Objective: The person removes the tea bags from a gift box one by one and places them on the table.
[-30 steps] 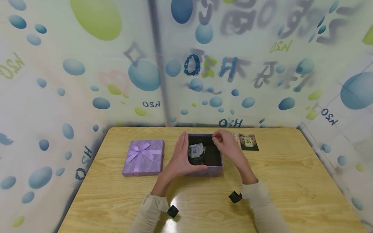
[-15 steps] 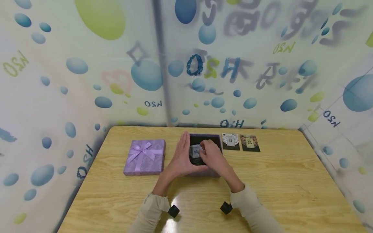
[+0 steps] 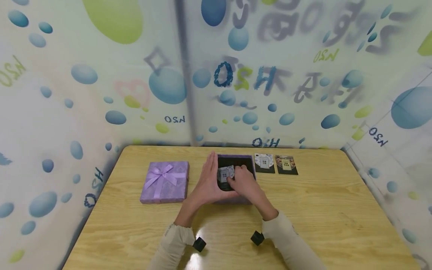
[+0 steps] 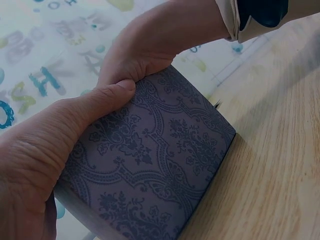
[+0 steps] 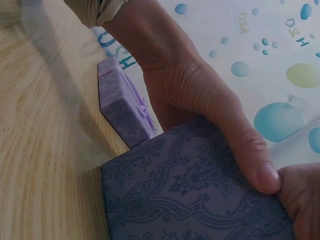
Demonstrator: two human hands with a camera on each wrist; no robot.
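Observation:
A purple patterned gift box [image 3: 233,198] without its lid stands on the table, black inside. My left hand [image 3: 210,183] holds its near left corner, fingers straight along the left wall and thumb along the front rim. The left wrist view shows that thumb [image 4: 107,100] at the top edge of the box's front wall. Inside the box, toward the left, lies a grey-and-white printed packet [image 3: 224,175]. My right hand [image 3: 245,183] reaches in over the front rim, its curled fingers and thumb pinching the packet's right edge. The right fingertips are partly hidden.
The purple lid [image 3: 164,182] with a ribbon bow lies left of the box. Right of the box lie a white-and-black packet [image 3: 264,163] and a brown-and-black packet [image 3: 287,165]. A printed wall [image 3: 216,131] rises behind the table [image 3: 324,210].
My right hand has moved from the box's far right rim down and left into the box, onto the packet. The white-and-black packet beside the box shows fully now. The left hand keeps its hold.

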